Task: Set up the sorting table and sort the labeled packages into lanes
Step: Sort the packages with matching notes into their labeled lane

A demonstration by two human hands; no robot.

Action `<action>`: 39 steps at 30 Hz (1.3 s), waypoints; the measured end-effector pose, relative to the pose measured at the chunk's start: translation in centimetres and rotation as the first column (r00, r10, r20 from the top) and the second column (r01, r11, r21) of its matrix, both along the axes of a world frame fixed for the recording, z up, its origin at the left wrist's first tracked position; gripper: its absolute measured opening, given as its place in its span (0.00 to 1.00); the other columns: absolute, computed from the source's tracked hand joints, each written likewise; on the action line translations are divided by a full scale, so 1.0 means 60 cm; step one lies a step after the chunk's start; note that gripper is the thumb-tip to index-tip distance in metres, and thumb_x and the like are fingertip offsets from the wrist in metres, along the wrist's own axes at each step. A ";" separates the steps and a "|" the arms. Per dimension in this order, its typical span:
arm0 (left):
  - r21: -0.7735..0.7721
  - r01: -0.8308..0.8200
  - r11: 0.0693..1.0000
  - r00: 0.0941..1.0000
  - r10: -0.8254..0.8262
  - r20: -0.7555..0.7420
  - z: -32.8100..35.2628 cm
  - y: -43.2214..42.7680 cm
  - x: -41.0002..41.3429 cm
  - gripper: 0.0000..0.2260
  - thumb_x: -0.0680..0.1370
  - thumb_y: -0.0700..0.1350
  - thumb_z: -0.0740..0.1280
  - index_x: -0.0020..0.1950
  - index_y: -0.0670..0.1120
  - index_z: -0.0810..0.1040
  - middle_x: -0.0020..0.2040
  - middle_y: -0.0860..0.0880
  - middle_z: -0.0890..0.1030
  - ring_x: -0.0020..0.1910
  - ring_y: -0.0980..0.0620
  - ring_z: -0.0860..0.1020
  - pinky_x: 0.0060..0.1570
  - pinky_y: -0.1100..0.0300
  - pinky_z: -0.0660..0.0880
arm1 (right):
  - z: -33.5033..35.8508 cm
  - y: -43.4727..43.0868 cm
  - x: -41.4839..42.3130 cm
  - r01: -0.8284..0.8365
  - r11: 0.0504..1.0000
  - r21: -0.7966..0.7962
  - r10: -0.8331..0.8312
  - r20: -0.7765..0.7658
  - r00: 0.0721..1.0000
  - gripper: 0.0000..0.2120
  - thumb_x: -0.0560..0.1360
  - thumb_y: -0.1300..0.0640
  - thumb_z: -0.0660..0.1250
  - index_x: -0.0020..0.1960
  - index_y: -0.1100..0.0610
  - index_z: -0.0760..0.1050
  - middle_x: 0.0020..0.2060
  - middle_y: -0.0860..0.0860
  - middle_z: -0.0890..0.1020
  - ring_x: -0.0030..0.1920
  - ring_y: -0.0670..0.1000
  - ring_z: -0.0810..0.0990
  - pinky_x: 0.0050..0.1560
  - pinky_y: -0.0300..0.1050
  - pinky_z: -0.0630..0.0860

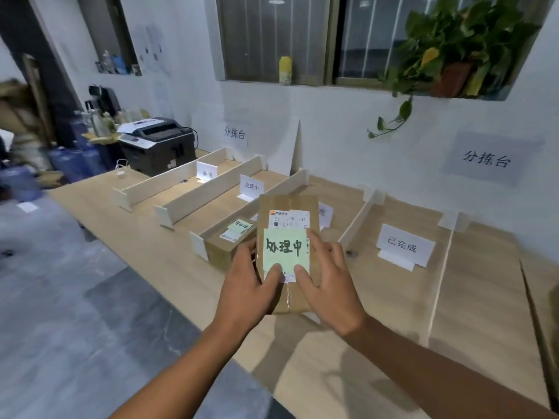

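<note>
Both hands hold a brown cardboard package [287, 204] up above the wooden sorting table [151, 261]. A white shipping label and a green note reading 处理中 [286, 252] are stuck on its top. My left hand [246, 288] grips the left side, thumb on the note. My right hand [329, 282] grips the right side, thumb on the note too. A second brown package [223, 246] with a green note lies in the lane marked by the 处理中 sign [251, 186]. White dividers [211, 192] separate the lanes.
A lane sign reading 已完成 [405, 244] stands at the right, another sign [206, 171] in the far left lane. A black printer [160, 143] sits at the table's far left end. Water jugs [69, 161] stand on the floor. A plant [447, 55] hangs above.
</note>
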State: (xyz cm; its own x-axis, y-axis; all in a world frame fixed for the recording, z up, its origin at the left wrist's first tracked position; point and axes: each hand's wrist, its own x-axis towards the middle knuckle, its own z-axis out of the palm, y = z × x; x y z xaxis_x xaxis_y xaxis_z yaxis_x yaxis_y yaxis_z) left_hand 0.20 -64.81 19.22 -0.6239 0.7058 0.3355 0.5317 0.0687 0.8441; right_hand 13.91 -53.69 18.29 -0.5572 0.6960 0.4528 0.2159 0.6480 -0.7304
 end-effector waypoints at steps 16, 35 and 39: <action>-0.040 -0.458 0.888 0.889 0.459 0.013 0.010 -0.023 -0.578 0.20 0.76 0.55 0.67 0.65 0.61 0.64 0.51 0.73 0.77 0.51 0.74 0.77 0.37 0.73 0.76 | -0.015 0.060 -0.698 -0.442 0.895 -0.061 0.442 -0.023 0.897 0.30 0.80 0.44 0.64 0.75 0.29 0.52 0.57 0.38 0.62 0.61 0.42 0.74 0.38 0.22 0.72; -0.235 0.059 0.970 0.997 -0.045 0.065 -0.122 0.284 -1.192 0.24 0.73 0.65 0.63 0.67 0.61 0.63 0.62 0.63 0.75 0.52 0.68 0.76 0.35 0.73 0.75 | -0.128 0.271 -1.169 0.008 0.964 -0.265 0.015 0.087 0.996 0.27 0.82 0.44 0.61 0.76 0.31 0.53 0.59 0.42 0.63 0.66 0.45 0.73 0.44 0.26 0.76; -0.256 0.220 0.941 0.974 -0.197 0.111 -0.172 0.445 -1.245 0.25 0.75 0.61 0.64 0.69 0.62 0.61 0.65 0.63 0.75 0.55 0.67 0.77 0.40 0.73 0.76 | -0.187 0.397 -1.200 0.167 0.946 -0.279 -0.140 0.115 0.984 0.29 0.82 0.46 0.62 0.79 0.35 0.54 0.59 0.44 0.64 0.66 0.43 0.71 0.46 0.19 0.70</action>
State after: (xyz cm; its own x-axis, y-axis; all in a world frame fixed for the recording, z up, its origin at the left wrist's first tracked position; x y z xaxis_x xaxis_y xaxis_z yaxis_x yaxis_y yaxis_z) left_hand -74.47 -38.11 8.92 -0.4707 0.8793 0.0725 0.4877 0.1908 0.8519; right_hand -58.12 -29.88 7.06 -0.4633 0.8690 0.1738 0.3712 0.3684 -0.8524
